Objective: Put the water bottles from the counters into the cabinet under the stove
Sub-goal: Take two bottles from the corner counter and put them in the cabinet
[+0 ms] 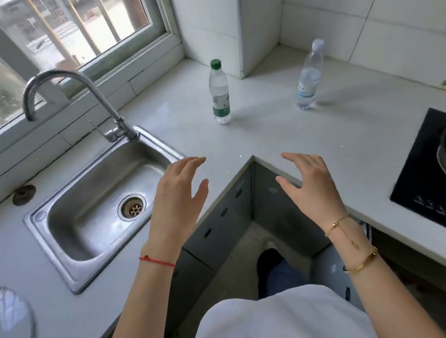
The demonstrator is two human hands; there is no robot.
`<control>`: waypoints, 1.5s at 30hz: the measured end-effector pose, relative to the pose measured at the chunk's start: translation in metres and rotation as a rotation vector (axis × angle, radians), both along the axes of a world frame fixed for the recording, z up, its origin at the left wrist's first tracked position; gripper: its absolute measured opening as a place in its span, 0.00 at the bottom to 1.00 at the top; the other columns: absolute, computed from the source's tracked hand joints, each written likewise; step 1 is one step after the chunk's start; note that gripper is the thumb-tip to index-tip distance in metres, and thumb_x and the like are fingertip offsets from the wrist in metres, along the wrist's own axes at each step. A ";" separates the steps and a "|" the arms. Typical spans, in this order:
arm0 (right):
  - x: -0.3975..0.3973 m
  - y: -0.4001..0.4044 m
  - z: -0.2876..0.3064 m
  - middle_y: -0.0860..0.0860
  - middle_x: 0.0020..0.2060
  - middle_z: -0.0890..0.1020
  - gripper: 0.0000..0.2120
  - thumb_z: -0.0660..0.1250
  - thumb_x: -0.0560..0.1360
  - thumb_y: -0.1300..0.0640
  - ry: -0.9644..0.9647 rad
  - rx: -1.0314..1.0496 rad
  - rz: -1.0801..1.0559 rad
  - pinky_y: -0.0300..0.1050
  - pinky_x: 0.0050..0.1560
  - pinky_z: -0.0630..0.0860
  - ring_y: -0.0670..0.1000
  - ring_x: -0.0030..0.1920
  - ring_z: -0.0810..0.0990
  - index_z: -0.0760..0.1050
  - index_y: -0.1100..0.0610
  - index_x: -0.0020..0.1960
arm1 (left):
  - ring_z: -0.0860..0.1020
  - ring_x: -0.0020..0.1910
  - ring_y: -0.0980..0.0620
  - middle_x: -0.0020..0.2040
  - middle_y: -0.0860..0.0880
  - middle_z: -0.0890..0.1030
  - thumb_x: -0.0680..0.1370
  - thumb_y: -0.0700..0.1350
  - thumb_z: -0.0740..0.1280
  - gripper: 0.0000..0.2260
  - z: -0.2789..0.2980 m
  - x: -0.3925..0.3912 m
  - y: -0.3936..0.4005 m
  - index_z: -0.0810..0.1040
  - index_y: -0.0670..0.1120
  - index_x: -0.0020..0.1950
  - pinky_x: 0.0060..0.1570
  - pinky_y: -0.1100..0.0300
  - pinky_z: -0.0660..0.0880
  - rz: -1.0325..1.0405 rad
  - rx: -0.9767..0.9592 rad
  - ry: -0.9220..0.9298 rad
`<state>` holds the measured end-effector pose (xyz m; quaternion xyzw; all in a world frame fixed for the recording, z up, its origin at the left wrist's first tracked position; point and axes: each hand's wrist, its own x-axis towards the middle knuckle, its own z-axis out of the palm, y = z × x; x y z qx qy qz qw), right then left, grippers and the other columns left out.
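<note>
Two bare hands of mine hang over the inner corner of the white L-shaped counter, both empty. Far left, a round glass lid lies on the counter at the frame edge, and beyond it the stainless steel sink sits under its curved chrome tap, below the window. My left hand, with a red string bracelet at the wrist, is spread wide above the sink's right rim, holding nothing. Farther back stands the clear water bottle with green cap and green label, upright near the tiled pillar. My right hand, with gold bracelets on the wrist, is likewise spread and empty. Behind it the clear water bottle with white cap and pale blue label stands well apart from the first. At far right lies the black glass stove.
</note>
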<state>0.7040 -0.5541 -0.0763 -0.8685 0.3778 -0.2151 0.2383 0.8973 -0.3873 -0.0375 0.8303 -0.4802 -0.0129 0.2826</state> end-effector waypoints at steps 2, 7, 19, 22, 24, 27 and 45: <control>0.011 -0.032 0.007 0.52 0.63 0.77 0.22 0.67 0.75 0.52 -0.001 -0.010 -0.004 0.50 0.66 0.70 0.53 0.65 0.70 0.71 0.55 0.68 | 0.75 0.62 0.50 0.63 0.50 0.78 0.77 0.43 0.67 0.17 0.005 0.012 -0.034 0.75 0.48 0.67 0.63 0.56 0.73 -0.001 -0.013 -0.012; 0.037 -0.119 0.026 0.53 0.63 0.77 0.23 0.69 0.75 0.53 -0.013 -0.048 -0.013 0.50 0.66 0.70 0.54 0.64 0.71 0.71 0.56 0.68 | 0.74 0.64 0.49 0.65 0.49 0.77 0.78 0.44 0.67 0.19 0.017 0.040 -0.122 0.73 0.48 0.68 0.65 0.54 0.71 0.014 -0.032 -0.038; 0.092 -0.256 0.027 0.51 0.58 0.79 0.21 0.70 0.73 0.55 -0.061 -0.058 -0.020 0.52 0.63 0.71 0.54 0.61 0.71 0.73 0.56 0.64 | 0.72 0.64 0.44 0.65 0.46 0.75 0.75 0.41 0.68 0.22 0.006 0.121 -0.280 0.70 0.45 0.69 0.62 0.49 0.72 0.080 -0.055 -0.007; 0.102 -0.273 0.024 0.51 0.58 0.79 0.21 0.70 0.73 0.55 -0.053 -0.061 -0.037 0.52 0.62 0.71 0.54 0.61 0.71 0.73 0.55 0.65 | 0.67 0.68 0.42 0.68 0.44 0.72 0.75 0.41 0.68 0.25 -0.002 0.147 -0.310 0.67 0.44 0.72 0.64 0.51 0.69 0.084 0.004 0.022; 0.107 -0.281 0.022 0.51 0.58 0.79 0.21 0.70 0.73 0.55 -0.053 -0.064 -0.057 0.52 0.62 0.71 0.55 0.61 0.71 0.73 0.56 0.65 | 0.66 0.68 0.42 0.69 0.44 0.71 0.76 0.42 0.68 0.26 -0.009 0.160 -0.327 0.65 0.44 0.73 0.63 0.50 0.69 0.079 0.055 0.044; 0.114 -0.294 0.021 0.52 0.58 0.79 0.21 0.70 0.73 0.56 -0.059 -0.059 -0.090 0.52 0.62 0.71 0.56 0.61 0.71 0.73 0.56 0.65 | 0.67 0.67 0.41 0.68 0.43 0.71 0.76 0.41 0.67 0.25 -0.018 0.176 -0.345 0.66 0.43 0.72 0.60 0.49 0.71 0.071 0.134 0.065; 0.138 -0.390 0.009 0.58 0.62 0.74 0.21 0.64 0.74 0.59 0.207 -0.064 -0.318 0.55 0.57 0.69 0.62 0.61 0.68 0.70 0.60 0.67 | 0.74 0.56 0.43 0.55 0.44 0.78 0.72 0.30 0.63 0.17 -0.033 0.187 -0.360 0.78 0.43 0.57 0.45 0.57 0.71 0.098 0.125 0.071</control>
